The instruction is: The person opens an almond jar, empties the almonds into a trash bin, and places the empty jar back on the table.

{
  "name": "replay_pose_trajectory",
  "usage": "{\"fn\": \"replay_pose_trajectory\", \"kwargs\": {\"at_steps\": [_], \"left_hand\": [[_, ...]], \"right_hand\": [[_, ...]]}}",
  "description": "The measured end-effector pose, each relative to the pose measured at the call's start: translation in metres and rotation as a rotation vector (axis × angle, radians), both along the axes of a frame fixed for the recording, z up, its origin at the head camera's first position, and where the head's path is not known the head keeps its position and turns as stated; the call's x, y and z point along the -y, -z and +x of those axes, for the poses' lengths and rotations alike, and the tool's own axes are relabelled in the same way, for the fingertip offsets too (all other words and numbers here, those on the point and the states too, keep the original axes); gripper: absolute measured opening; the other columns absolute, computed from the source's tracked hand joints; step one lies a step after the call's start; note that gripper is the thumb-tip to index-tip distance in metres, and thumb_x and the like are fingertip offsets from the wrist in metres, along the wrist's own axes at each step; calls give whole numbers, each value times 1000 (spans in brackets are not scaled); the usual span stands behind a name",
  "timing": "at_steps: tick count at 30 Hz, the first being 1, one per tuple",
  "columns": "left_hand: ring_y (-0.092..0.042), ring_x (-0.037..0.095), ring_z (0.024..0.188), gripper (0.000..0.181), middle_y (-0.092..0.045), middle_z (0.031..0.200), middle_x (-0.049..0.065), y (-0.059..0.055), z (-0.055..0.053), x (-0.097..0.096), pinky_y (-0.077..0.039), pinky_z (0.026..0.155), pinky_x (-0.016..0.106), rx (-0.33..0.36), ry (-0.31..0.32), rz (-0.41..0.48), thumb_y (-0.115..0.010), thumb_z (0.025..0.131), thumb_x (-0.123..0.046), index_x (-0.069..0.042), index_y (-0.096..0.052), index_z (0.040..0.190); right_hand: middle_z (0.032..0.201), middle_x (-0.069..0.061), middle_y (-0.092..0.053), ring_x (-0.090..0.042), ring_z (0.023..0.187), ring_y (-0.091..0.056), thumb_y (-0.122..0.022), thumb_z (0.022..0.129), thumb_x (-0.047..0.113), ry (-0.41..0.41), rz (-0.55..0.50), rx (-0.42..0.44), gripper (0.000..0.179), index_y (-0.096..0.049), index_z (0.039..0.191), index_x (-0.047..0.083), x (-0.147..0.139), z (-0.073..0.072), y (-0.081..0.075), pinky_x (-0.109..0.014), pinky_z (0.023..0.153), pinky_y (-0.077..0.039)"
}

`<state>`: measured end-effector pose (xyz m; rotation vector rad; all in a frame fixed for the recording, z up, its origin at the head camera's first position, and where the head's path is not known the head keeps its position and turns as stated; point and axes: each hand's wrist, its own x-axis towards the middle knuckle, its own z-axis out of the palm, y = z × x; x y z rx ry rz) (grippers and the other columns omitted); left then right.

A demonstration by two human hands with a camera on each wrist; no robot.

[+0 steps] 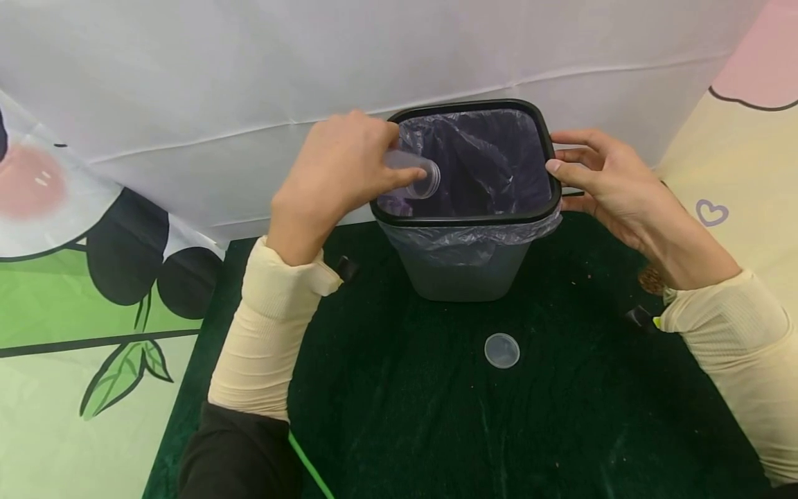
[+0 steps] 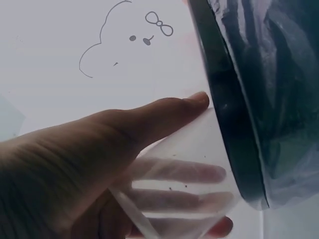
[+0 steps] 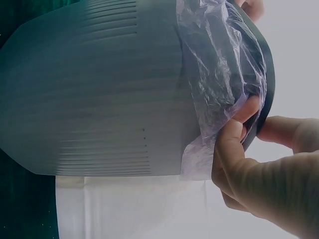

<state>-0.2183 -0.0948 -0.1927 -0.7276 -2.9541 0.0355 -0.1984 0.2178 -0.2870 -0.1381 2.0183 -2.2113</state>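
My left hand [image 1: 339,170] holds a clear plastic cup [image 1: 413,162] on its side at the left rim of a grey trash bin [image 1: 461,274], the cup's mouth facing inward. In the left wrist view, fingers show through the cup's wall, and a few dark specks [image 2: 186,186] are on it. My right hand [image 1: 617,184] grips the bin's black rim at the right, with the thumb on top and other fingers outside. A thin translucent bag [image 1: 461,166] lines the bin and folds over its edge. The bin's bottom inside cannot be made out.
A round translucent lid [image 1: 502,351] lies on the dark green cloth [image 1: 399,388] in front of the bin. White printed fabric [image 1: 249,69] hangs close behind. Beside my right wrist sits a small brown object [image 1: 651,279], and a green cord [image 1: 310,463] runs by my left sleeve.
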Motion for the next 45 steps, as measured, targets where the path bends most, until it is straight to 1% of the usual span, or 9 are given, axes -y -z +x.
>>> {"fn": "replay_pose_trajectory", "kwargs": {"at_steps": [7, 14, 18, 23, 28, 33, 38, 42, 45], "left_hand": [[-56, 26, 94, 56, -61, 115, 10, -1, 5, 1, -53, 84, 45, 8, 27, -62, -70, 87, -51, -10, -63, 125], [-51, 37, 116, 55, -56, 127, 17, -4, 12, 1, -43, 104, 55, -37, 92, -130, -78, 82, -37, -6, -62, 125], [-52, 36, 116, 54, -62, 123, 14, -4, 15, 0, -38, 103, 58, -73, 123, -151, -80, 81, -31, -9, -61, 126], [-55, 33, 109, 46, -67, 114, 9, 4, 17, 2, -38, 101, 55, -173, 181, -150, -79, 80, -20, -10, -61, 121], [-54, 31, 107, 39, -64, 109, 9, 10, 19, 4, -38, 103, 53, -284, 240, -105, -65, 81, 2, -10, -59, 117], [-53, 31, 112, 40, -64, 114, 9, 14, 20, 4, -36, 110, 50, -387, 276, -109, -57, 86, 9, -12, -59, 120], [-53, 31, 112, 40, -65, 116, 9, 15, 20, 4, -35, 111, 49, -404, 269, -119, -58, 88, 9, -13, -60, 121], [-53, 31, 114, 36, -64, 118, 10, 17, 21, 6, -37, 109, 50, -414, 266, -88, -55, 90, 7, -12, -57, 121], [-52, 32, 118, 36, -62, 122, 11, 19, 22, 8, -37, 108, 52, -427, 247, -65, -60, 90, 0, -11, -54, 124]], "right_hand": [[125, -5, -48, -15, 94, -62, -68, 92, 17, -2, -10, 1, 67, -34, 149, 11, -1, -1, 0, -27, 68, -58], [125, -5, -48, -15, 94, -62, -68, 92, 16, 0, -20, -7, 66, -35, 149, 11, -2, 0, 0, -27, 68, -58], [126, -5, -48, -15, 94, -62, -69, 91, 16, 3, -29, -6, 67, -35, 149, 11, -2, 0, 1, -27, 68, -58], [124, -5, -47, -15, 93, -62, -68, 91, 15, 2, -30, 0, 66, -35, 149, 11, -3, 1, 1, -27, 67, -58], [122, -6, -50, -15, 89, -62, -69, 91, 13, 5, -57, -2, 64, -38, 147, 10, -5, 2, 1, -27, 65, -57], [121, -6, -54, -15, 85, -63, -69, 90, 11, 4, -106, -3, 64, -40, 147, 10, -8, 3, 2, -27, 63, -57], [121, -7, -55, -15, 85, -64, -69, 90, 11, -5, -128, -9, 64, -40, 147, 10, -8, 3, 1, -26, 64, -58], [120, -7, -56, -15, 85, -65, -69, 90, 11, -8, -128, -8, 63, -41, 147, 10, -8, 3, 2, -27, 64, -58], [120, -7, -57, -16, 84, -66, -68, 91, 13, -19, -117, -28, 61, -42, 146, 9, -9, 3, 5, -28, 64, -59]]}}
